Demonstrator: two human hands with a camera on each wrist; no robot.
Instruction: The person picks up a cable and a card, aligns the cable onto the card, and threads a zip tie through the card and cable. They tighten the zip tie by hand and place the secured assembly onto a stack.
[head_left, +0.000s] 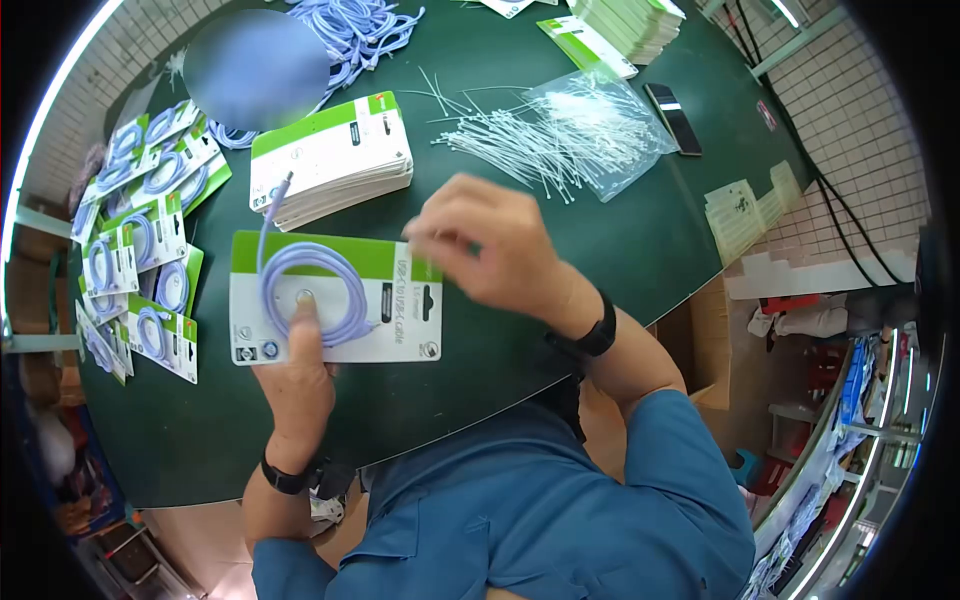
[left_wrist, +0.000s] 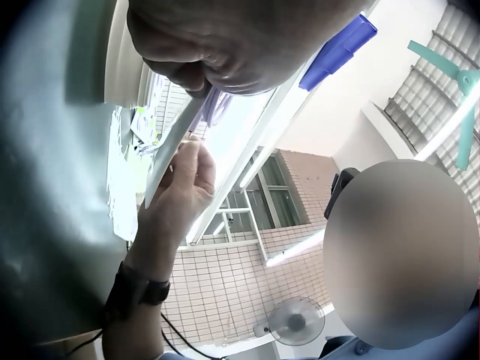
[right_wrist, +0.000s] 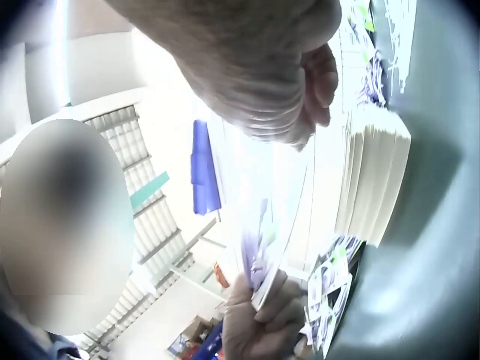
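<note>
A green-and-white cable card [head_left: 412, 300] lies across the left hand [head_left: 297, 385], whose thumb presses a coiled lilac cable [head_left: 355, 290] onto it, fingers underneath. One cable end stands up past the card's top left edge. The right hand [head_left: 490, 245] is at the card's upper right corner, fingers bent and blurred; whether they touch the card is unclear. In the left wrist view the card [left_wrist: 171, 146] is edge-on, with the right hand [left_wrist: 187, 176] beside it. The right wrist view has the left hand [right_wrist: 262, 322] gripping the card's lower end.
Behind the card is a stack of blank cards [head_left: 335, 150]. White ties [head_left: 530, 145] spill from a clear bag [head_left: 625, 130], near a phone [head_left: 673, 118]. Finished-looking cards with coiled cables [head_left: 150, 240] are piled at left; loose lilac cables [head_left: 365, 35] and another card stack [head_left: 625, 30] lie farther back.
</note>
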